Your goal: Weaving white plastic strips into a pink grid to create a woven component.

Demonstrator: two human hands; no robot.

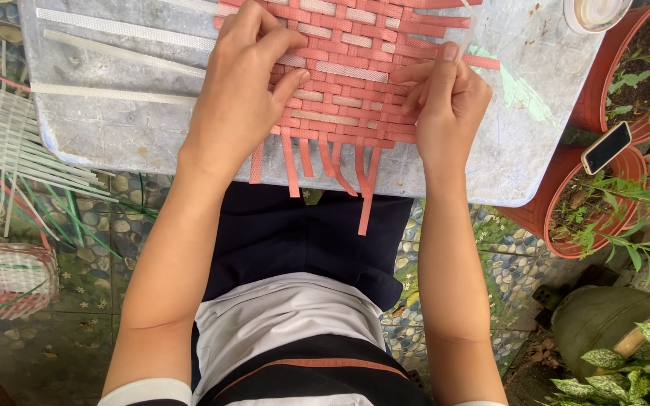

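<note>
Pebble-tiled floor below, grey table [490, 150] above the lap: left hand [238, 98] presses flat, fingers spread, on the pink-and-white woven strip mat [347, 71], right hand [445, 101] pinches one pink strip just beside it, loose white strips [114, 49] beyond the left hand; slack pinch could let the weave shift.

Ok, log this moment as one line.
left hand: pressing woven mat | right hand: pinching pink strip at mat edge | surface: grey table
</note>
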